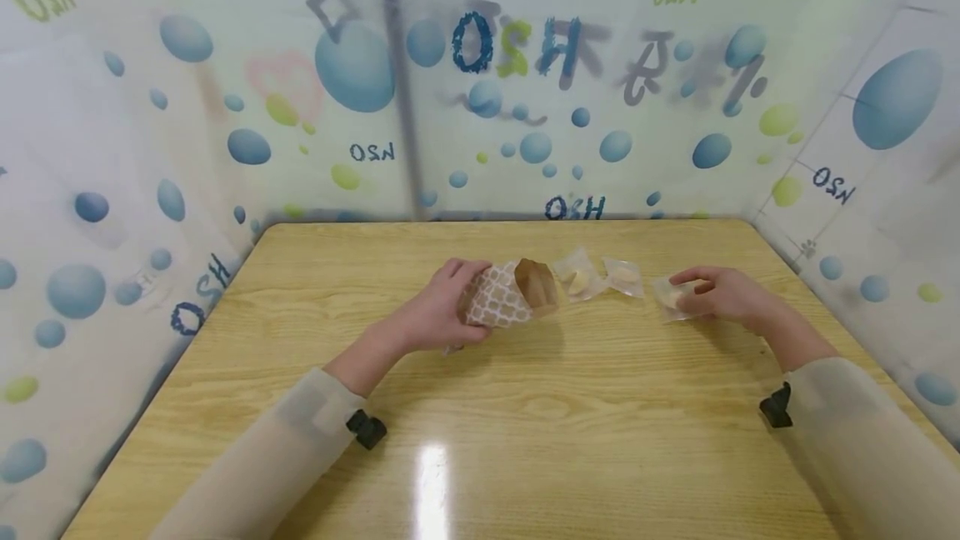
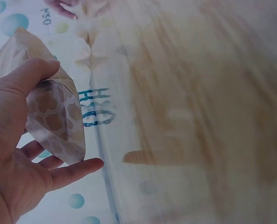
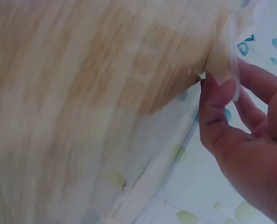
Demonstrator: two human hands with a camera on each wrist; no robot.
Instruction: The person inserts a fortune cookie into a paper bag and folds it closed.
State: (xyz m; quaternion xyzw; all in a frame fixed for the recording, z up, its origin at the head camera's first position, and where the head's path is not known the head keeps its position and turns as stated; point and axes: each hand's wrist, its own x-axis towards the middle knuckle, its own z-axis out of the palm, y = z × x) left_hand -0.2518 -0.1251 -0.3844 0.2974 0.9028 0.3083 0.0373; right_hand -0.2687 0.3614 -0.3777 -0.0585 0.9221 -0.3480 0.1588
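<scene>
1. The wood-grain surface (image 1: 525,440) is carrying the layout.
2. The left hand (image 1: 438,307) is gripping the paper bag (image 1: 497,297) with thumb and fingers on opposite sides, spreading about as wide as the bag; one fingertip is sticking out past the paper in the left wrist view.
3. The right hand (image 1: 729,296) is closing to a narrow pinch, holding the third packet (image 1: 667,292) between thumb and fingers.
4. The bag is leaning sideways, its brown mouth gaping toward the right.
5. The first packet (image 1: 579,280) is lying just beside that mouth, and the second packet (image 1: 622,275) is lying just right of it. The third is sitting farther right; whether it is touching the surface, I cannot tell.
6. The step in hand is apparently picking up a packet while steadying the bag; the next move is probably calling for a secure pinch and an uncrumpled mouth.
</scene>
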